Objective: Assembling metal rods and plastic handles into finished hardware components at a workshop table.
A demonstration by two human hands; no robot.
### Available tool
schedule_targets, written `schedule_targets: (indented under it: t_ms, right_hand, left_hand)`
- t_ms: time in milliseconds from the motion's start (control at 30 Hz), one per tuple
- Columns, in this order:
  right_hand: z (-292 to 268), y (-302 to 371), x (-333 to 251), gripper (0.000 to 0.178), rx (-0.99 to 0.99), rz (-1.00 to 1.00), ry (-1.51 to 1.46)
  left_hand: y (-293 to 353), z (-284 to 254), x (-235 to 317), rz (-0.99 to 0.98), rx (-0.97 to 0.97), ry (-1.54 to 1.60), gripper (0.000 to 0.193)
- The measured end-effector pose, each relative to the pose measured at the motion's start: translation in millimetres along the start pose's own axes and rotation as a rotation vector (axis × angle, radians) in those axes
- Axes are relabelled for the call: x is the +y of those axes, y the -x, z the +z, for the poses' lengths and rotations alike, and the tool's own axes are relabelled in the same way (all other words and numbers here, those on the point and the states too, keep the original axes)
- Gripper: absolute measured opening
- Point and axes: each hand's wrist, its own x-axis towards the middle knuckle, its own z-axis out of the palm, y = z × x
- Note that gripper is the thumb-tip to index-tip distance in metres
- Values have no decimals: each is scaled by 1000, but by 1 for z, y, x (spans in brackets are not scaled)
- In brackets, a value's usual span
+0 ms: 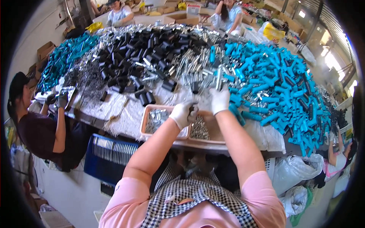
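Both of my hands wear white gloves. My right hand [220,99] is closed around the lower end of a narrow silver metal piece [219,78], which points up and away over the table. Curled fingers, dark at the tips, show on my left hand [183,114]; whatever they may hold is too small to make out. It hovers above two pinkish trays side by side. Thin silver parts lie in the left tray [143,123]. In the right tray [216,133] are many small metal pieces, partly behind my left hand.
Black tubes [152,47] and silver parts [194,60] heap up beyond my hands. Turquoise handles [273,79] pile high on the right, more [68,53] far left. A co-worker [42,121] works at left; others sit opposite and far right. A blue bin [91,161] holding metal rods stands below the table edge.
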Motion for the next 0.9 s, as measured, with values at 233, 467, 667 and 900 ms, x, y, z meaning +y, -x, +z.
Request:
schedule_targets:
  t_ms: [233,467,667,900]
  right_hand:
    - [-34,-40,68,31,-352,186,562]
    - [-40,-46,58,28,-646,4,870]
    - [-56,-20,30,28,-568,-149,815]
    - [-114,106,-88,29,-863,-395,560]
  left_hand:
    - [42,28,-13,519,148,-567,20]
    - [111,-1,-2,609,312,-1046,30]
    - [163,-10,-4,686,372,-1214,28]
    - [205,-20,-7,512,102,-1162,32]
